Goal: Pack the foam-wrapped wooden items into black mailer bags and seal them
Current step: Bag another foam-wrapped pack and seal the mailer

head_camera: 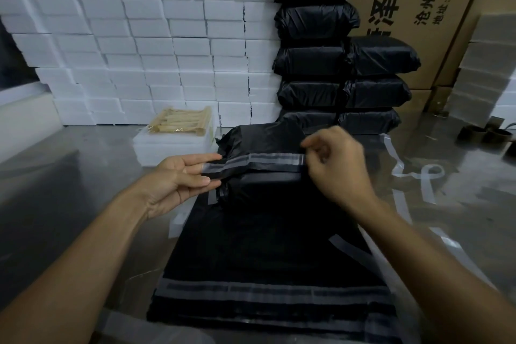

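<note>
A filled black mailer bag (265,145) lies on top of a stack of flat black mailer bags (268,254) in the middle of the table. Its flap carries a grey adhesive strip (265,160) running left to right. My left hand (178,179) holds the flap's left end between thumb and fingers. My right hand (335,165) pinches the strip's liner at the right end of the flap. A wooden item (180,121) lies uncovered on white foam sheets (170,145) behind my left hand.
A wall of white foam blocks (145,45) fills the back left. Sealed black parcels (335,64) are stacked at the back centre, with cardboard boxes (435,8) behind. Peeled liner strips (427,181) litter the table on the right. Tape rolls (485,134) sit far right.
</note>
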### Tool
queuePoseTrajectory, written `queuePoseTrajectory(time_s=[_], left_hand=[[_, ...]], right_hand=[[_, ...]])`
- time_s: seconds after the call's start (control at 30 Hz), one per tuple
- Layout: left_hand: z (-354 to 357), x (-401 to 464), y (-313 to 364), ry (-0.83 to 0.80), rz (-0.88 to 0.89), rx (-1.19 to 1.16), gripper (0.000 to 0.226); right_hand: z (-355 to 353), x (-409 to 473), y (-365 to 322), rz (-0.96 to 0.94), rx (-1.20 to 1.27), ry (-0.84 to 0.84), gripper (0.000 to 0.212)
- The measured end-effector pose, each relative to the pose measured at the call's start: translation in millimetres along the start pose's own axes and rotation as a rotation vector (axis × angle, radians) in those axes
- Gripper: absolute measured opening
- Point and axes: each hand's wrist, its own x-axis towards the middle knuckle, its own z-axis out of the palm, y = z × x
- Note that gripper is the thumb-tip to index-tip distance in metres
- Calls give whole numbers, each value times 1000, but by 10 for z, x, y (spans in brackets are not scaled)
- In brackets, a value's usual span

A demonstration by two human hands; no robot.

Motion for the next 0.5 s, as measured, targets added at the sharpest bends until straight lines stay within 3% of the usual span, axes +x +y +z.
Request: queuePoseTrajectory(time_s=[0.27, 0.5], left_hand=[[-3, -29, 49, -46, 20, 12, 60], [-35, -30, 77, -48, 33, 47, 58]], right_hand=[[427, 107, -824, -218, -50, -491, 25], [583, 207, -1055, -309, -158, -616, 24]])
